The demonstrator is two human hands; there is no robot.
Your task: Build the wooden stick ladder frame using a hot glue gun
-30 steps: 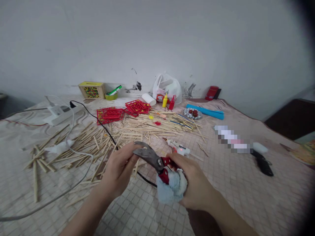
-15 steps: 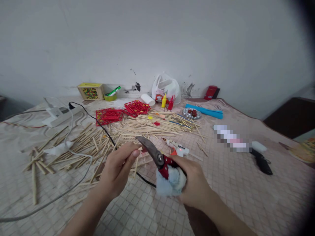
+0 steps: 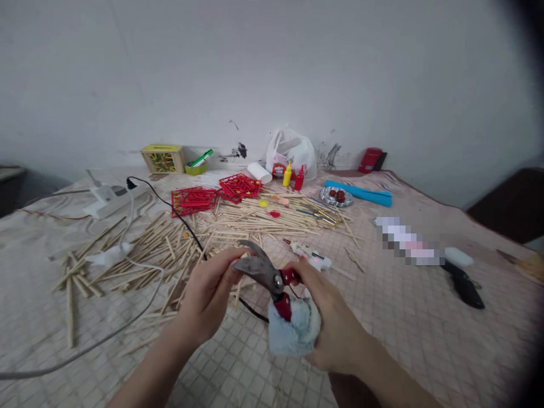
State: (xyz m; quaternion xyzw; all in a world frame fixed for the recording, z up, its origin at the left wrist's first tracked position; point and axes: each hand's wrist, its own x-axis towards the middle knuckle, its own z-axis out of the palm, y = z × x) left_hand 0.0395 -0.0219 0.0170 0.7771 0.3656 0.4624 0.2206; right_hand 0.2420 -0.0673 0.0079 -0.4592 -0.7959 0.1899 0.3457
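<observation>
My right hand (image 3: 338,317) grips red-handled pruning shears (image 3: 257,271), whose blades stand apart and point left. Pale blue cloth (image 3: 293,331) is wrapped round the lower handle. Close to the blade tips, my left hand (image 3: 208,292) is closed in a pinch. Between its fingertips shows a small pale end of what looks like a wooden stick; most of it is hidden by the fingers. Many loose wooden sticks (image 3: 148,249) lie beyond and left of my hands. Behind the shears is a white glue gun (image 3: 312,256) with a small red light.
A black cable (image 3: 193,235) crosses the sticks, and a grey cable (image 3: 144,309) loops at left from a power strip (image 3: 113,202). Red stick panels (image 3: 193,199), paint bottles (image 3: 287,175), scissors (image 3: 329,220) and a foil dish (image 3: 335,196) lie farther back. A black-handled object (image 3: 463,286) lies right.
The shears' blades have opened, and their handles have spread in my right hand. My left hand stays pinched near the blade tips. The whole view has shifted slightly.
</observation>
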